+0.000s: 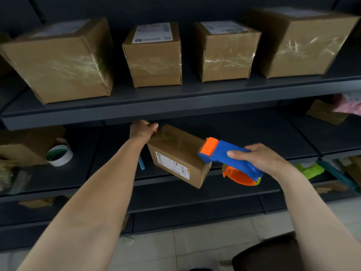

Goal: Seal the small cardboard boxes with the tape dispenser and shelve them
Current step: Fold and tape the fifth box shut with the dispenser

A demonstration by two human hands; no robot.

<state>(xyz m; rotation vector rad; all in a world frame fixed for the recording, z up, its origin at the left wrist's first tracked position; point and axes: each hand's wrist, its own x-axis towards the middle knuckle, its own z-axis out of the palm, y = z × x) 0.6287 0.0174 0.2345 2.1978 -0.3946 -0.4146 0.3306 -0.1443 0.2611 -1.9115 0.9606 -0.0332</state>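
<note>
A small cardboard box (176, 153) with a white label on its front face is held tilted in front of the middle shelf. My left hand (142, 130) grips its far left end. My right hand (261, 160) grips the blue and orange tape dispenser (230, 159), whose orange head touches the box's right top edge. Clear tape shines along the box top. Several taped cardboard boxes (154, 55) stand in a row on the upper shelf (175, 102).
A white tape roll (59, 155) lies on the middle shelf at the left beside a brown box (25, 145). A blue stick (141, 163) lies behind the held box. Green and pink packets (310, 170) sit at the right. Tiled floor and a dark stool (269, 255) are below.
</note>
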